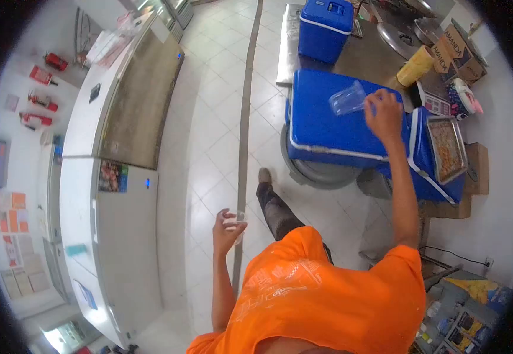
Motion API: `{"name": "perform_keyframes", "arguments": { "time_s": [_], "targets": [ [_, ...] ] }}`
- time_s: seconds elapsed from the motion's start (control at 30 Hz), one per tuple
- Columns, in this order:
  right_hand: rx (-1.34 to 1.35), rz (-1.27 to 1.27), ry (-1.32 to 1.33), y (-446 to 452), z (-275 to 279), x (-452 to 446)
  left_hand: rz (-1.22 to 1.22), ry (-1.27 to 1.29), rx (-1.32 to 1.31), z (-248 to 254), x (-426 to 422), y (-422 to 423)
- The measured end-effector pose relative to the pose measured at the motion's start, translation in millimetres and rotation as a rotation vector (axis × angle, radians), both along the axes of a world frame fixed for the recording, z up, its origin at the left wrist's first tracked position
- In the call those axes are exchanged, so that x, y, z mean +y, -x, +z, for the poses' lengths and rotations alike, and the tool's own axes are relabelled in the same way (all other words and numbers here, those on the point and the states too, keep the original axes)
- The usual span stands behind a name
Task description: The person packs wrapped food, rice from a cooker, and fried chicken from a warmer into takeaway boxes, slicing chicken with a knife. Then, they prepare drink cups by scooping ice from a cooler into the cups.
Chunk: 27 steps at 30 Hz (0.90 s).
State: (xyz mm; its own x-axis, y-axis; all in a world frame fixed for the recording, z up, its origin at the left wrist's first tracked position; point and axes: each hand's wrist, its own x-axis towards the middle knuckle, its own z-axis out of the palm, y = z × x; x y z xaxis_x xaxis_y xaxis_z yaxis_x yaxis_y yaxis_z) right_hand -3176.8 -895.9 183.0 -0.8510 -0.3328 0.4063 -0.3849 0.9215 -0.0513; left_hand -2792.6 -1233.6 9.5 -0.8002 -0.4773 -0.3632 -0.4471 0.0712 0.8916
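My right hand reaches out over the large blue cooler, its fingers closed on the end of a clear plastic cup. The cup lies tilted on its side above the lid; whether it touches the lid I cannot tell. Lower down, my left hand is held out over the tiled floor. Its fingers are curled round a small, clear plastic cup, partly hidden by them.
A smaller blue cooler stands behind the large one. To the right, a metal tray of food rests on another blue cooler. A yellow roll and cardboard boxes are farther back. White freezers line the left side.
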Motion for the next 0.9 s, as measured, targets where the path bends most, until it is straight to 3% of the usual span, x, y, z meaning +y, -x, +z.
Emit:
{"name": "perform_keyframes", "arguments": {
  "time_s": [0.1,0.17,0.23,0.3,0.33,0.47,0.53,0.63,0.73,0.8,0.9],
  "targets": [
    [0.068,-0.177,-0.03,112.7,-22.6,-4.6,0.1,0.163,-0.185,-52.5,-78.9,32.6],
    [0.063,-0.237,-0.016,179.2,-44.1,-6.1,0.075,0.386,-0.453,-111.4,-138.2,19.8],
    [0.03,-0.222,0.046,236.4,-66.3,-5.7,-0.072,0.441,-0.707,-145.6,-195.5,-4.4],
    [-0.014,-0.334,-0.064,290.9,-123.9,3.7,-0.311,0.532,-0.98,-179.8,-251.8,-41.5],
    [-0.024,-0.384,-0.121,316.8,-151.9,3.4,-0.173,0.462,-0.887,-147.6,-256.6,-30.8],
    [-0.187,-0.631,-0.022,384.5,-245.4,-7.8,0.191,0.423,-0.663,-103.3,-286.2,-4.7],
    [-0.198,-0.733,0.052,398.7,-309.3,2.3,0.12,0.388,-0.736,-103.5,-320.6,42.3],
    [-0.443,-0.564,-0.535,398.9,-290.3,-2.0,-0.184,0.349,-0.932,-127.3,-389.7,131.9],
    [-0.322,-0.618,-0.516,392.8,-265.6,-8.8,-0.5,0.376,-1.011,-150.7,-464.8,259.4],
    [-0.185,-0.633,-0.169,398.1,-244.1,-11.4,-0.566,0.446,-0.889,-163.3,-510.5,360.3],
    [-0.148,-0.604,0.139,393.4,-216.0,-29.0,-0.554,0.572,-0.368,-134.2,-537.5,529.2]
  ]
}}
